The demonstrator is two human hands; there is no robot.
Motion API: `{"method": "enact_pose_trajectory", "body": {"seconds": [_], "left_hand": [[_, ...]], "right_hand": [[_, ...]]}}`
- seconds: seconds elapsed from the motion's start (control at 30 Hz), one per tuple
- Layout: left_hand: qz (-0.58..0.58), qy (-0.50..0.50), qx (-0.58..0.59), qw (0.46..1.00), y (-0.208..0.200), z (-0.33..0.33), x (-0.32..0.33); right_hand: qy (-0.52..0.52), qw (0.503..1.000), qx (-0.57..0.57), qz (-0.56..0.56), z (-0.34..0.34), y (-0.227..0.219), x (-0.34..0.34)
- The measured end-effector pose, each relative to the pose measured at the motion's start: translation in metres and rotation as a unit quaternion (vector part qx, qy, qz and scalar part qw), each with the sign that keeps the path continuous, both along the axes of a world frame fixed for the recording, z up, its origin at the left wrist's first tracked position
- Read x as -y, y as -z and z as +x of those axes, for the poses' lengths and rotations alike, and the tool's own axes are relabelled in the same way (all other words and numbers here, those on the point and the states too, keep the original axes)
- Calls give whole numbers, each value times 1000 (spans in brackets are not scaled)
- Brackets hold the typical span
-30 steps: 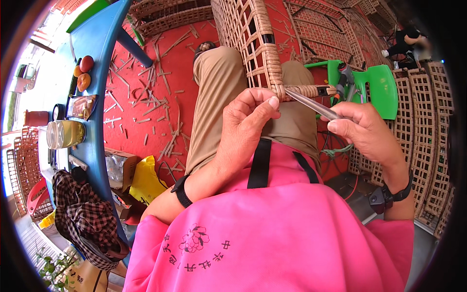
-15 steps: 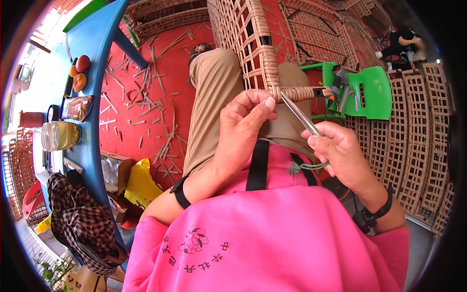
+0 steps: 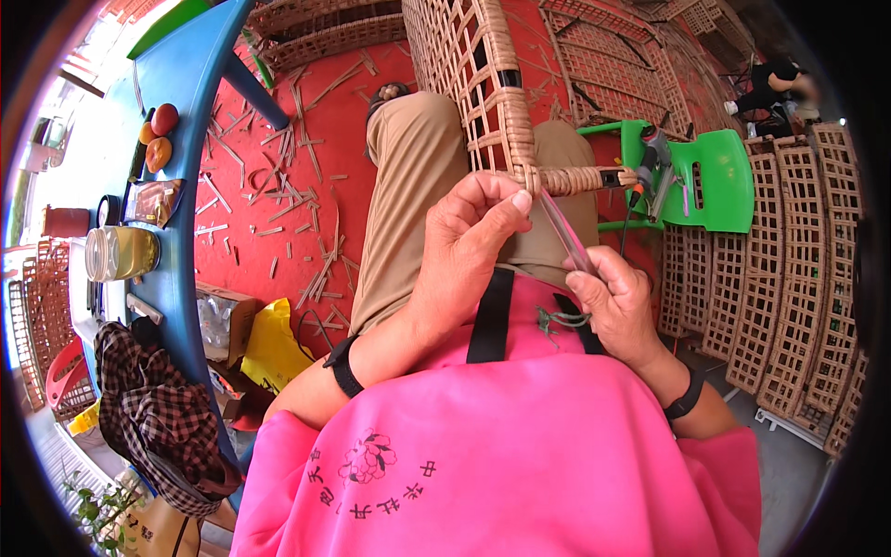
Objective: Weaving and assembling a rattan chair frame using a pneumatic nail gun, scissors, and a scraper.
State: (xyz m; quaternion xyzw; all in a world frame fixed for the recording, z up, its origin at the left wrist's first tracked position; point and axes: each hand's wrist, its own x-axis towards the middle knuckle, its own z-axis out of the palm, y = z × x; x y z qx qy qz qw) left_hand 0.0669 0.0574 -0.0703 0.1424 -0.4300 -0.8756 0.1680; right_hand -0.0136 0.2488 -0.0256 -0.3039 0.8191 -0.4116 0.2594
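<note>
**Metal tool's tip close beside the left thumb: a slip is the main risk**

At the far left, a blue table carries a lidded jar close to its right edge; a bump from the left elbow might tip it. Right of the table, cut strips litter the red floor, where a foot could skid on them.

In the middle, the left hand has thumb and forefinger pinched together at the near corner of the woven frame; whether a loose strand lies between them, I cannot tell. The frame stands between the knees, reaching away to the far side. If the knees are its only support, a hard push could swing it.

Just right of that corner, the slim metal tool slants down toward the right hand, whose fingers are clamped around its near end. Too much force, or a smooth strand, could send the tip off into the left thumb or split the weave. A green cord dangles beside the right hand and could snag.

Farther right, a corded power tool lies on a green chair; a tug on its lead could drag it off.
</note>
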Motion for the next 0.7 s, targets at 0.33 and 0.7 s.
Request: {"method": "enact_pose_trajectory", "body": {"seconds": [0.33,0.7], "left_hand": [[-19,-25,2,1000,-5,-2,-5],[-28,-94,8,995,-8,-8,-10]], "right_hand": [[-9,998,-65,-18,-7,-6,-10],[9,1000,-8,-21,2,-36,-5]]}}
